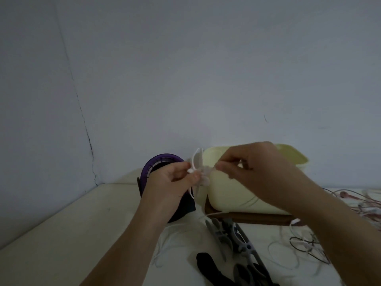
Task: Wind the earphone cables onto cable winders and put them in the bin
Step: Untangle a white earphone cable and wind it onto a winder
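My left hand (pixel 171 178) pinches a pale cable winder (pixel 203 176) held up in front of me. A white earphone cable (pixel 194 159) loops above the winder and hangs down to the table. My right hand (pixel 253 170) pinches the cable at the winder's right side, fingers curled. Behind both hands stands the cream bin (pixel 231 197) on a dark wooden base. Several grey and black cable winders (pixel 233 236) lie on the table below my hands.
A purple round object on a dark stand (pixel 162 162) sits behind my left hand. Loose earphone cables (pixel 305 246), white, dark and reddish, lie tangled at the right. The white table (pixel 61 223) meets the wall at the back left corner.
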`<state>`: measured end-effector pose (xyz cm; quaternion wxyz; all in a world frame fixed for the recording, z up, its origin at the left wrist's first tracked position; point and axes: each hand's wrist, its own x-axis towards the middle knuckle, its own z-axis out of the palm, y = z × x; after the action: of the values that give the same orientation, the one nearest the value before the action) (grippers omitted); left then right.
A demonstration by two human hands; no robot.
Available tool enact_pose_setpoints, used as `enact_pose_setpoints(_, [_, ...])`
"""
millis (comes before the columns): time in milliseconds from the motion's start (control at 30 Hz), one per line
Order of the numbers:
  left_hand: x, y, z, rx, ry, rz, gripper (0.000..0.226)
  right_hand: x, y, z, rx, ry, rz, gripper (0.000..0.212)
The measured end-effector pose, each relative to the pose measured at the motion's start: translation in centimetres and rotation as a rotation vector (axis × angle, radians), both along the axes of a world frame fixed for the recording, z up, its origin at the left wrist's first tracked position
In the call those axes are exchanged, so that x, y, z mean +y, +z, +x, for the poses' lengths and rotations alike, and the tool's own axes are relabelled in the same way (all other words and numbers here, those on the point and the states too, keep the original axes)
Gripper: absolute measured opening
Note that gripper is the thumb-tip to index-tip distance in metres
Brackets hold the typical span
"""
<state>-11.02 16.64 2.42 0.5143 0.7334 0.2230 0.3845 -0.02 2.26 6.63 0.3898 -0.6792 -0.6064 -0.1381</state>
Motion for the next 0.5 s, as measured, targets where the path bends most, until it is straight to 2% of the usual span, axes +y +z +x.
enact_pose_setpoints(100, [-1.0,0.0,0.2,0.036,-0.064,0.052,0.021,-0.6,0.5,1.1,0.035,-0.015,0.042,0.018])
enact_pose_setpoints(300, [-2.4,0.4,0.3,0.082,-0.251,0.092,0.02,-0.7,0.4,2.7,0.146,-0.038,0.155,0.017])
enact_pose_setpoints(500, [-2.7,1.0,-0.3,0.048,-0.408,0.04,0.036,-0.3,-0.1,3.6,0.396,0.065,0.222,0.022])
